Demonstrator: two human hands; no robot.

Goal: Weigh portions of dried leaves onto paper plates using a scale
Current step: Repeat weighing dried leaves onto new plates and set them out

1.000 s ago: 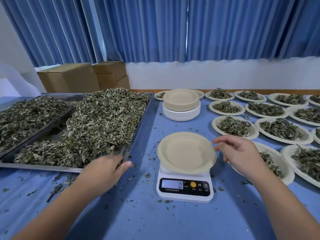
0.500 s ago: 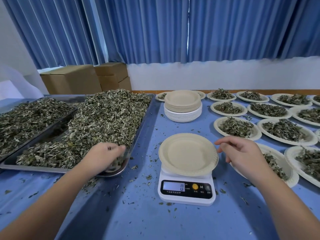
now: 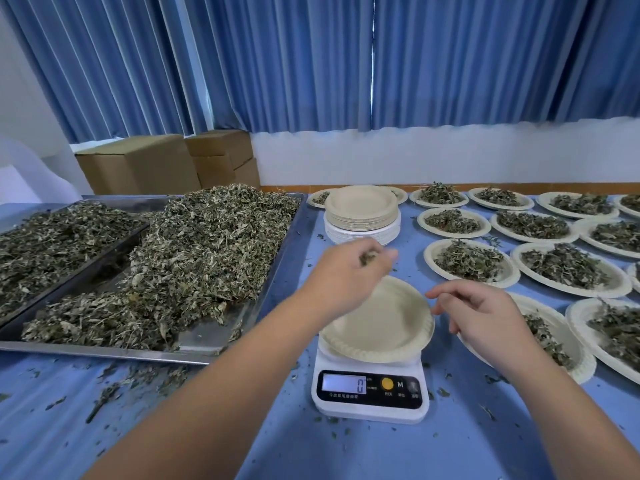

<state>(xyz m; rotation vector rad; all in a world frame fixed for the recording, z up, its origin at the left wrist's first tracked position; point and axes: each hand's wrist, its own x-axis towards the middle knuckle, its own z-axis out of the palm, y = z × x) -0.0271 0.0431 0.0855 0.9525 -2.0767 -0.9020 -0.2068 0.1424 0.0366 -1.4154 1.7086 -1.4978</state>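
Dried grey-green leaves (image 3: 366,259) are hanging pinched in L hand (image 3: 346,271) over round beige paper plate (image 3: 381,327)'s far rim. R hand (image 3: 485,317) is hovering beside right rim, fingers loose, empty.

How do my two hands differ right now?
The left hand pinches a tuft of dried leaves; the right hand holds nothing. The left hand is above the far side of the plate on the scale; the right hand is by that plate's right rim, fingers loosely curled. Both are bare and close to the same empty plate.
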